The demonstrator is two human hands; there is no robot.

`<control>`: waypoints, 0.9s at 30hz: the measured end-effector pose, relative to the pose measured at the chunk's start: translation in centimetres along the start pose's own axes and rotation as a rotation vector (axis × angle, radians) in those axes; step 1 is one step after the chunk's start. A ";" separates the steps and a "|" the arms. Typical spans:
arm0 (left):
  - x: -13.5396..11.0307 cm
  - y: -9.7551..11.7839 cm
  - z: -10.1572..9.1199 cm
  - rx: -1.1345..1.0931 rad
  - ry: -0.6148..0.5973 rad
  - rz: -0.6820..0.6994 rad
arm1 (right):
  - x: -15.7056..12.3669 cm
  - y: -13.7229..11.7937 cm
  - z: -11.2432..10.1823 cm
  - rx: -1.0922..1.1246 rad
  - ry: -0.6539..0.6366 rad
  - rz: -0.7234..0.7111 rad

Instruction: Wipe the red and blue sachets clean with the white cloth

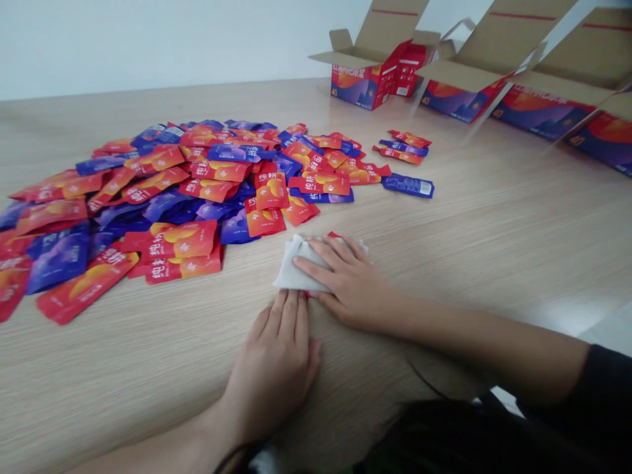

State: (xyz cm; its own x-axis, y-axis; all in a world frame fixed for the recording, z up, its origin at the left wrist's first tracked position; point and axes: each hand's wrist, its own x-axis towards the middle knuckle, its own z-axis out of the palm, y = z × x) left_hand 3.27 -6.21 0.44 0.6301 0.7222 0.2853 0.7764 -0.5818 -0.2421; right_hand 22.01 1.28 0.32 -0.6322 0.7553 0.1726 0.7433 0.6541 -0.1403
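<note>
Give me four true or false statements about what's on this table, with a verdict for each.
The right hand presses on a folded white cloth. True.
The left hand lifts a blue sachet into the air. False: it lies flat on the wooden table, fingertips by the cloth.
A heap of red and blue sachets lies left of the hands. True.
The cartons at the far end are sealed shut. False: their flaps stand open.

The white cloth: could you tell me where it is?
Head view: the white cloth sits under the right hand, beyond the left hand, beside the sachet pile.
</note>
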 end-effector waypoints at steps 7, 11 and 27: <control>0.0 0.0 0.1 -0.010 -0.005 0.000 | 0.1 -0.1 -0.2 -0.023 0.005 0.088; 0.0 0.0 0.1 -0.010 0.000 -0.001 | 0.2 0.0 -0.2 0.006 -0.016 0.042; 0.0 -0.3 0.3 -0.020 0.034 0.020 | 0.5 0.8 -0.3 -0.026 0.047 0.189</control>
State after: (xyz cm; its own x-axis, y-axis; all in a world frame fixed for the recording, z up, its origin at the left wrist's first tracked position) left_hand 3.06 -5.94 0.24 0.6453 0.6974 0.3120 0.7635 -0.6035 -0.2301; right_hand 22.38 2.19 0.57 -0.4704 0.8617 0.1905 0.8537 0.4990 -0.1490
